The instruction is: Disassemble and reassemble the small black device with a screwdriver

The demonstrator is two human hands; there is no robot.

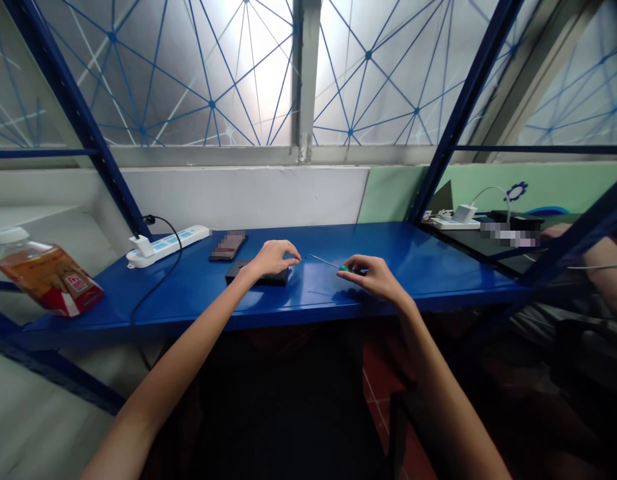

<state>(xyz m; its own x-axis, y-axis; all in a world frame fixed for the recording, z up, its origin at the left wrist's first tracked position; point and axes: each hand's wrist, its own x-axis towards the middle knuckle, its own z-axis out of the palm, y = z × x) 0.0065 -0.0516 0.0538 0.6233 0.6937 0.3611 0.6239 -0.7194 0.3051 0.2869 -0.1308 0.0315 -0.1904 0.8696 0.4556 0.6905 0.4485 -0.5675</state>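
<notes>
My right hand (371,275) grips a screwdriver with a green handle (343,269) and a long thin metal shaft (324,261). The shaft points left, toward my other hand. My left hand (274,259) is above a flat black box (273,277) and hides part of it. Its thumb and forefinger curve together in a pinch; whatever is between the tips is too small to make out. Tiny dark specks (306,257) show just beyond those fingertips, close to the screwdriver's tip.
On the blue table (308,303) lie a phone (229,245) and a white power strip (168,245) with a black cable. A drink bottle (51,273) leans at the left. Blue metal posts (455,110) rise at both sides. Another person's arm (601,257) reaches in at the right.
</notes>
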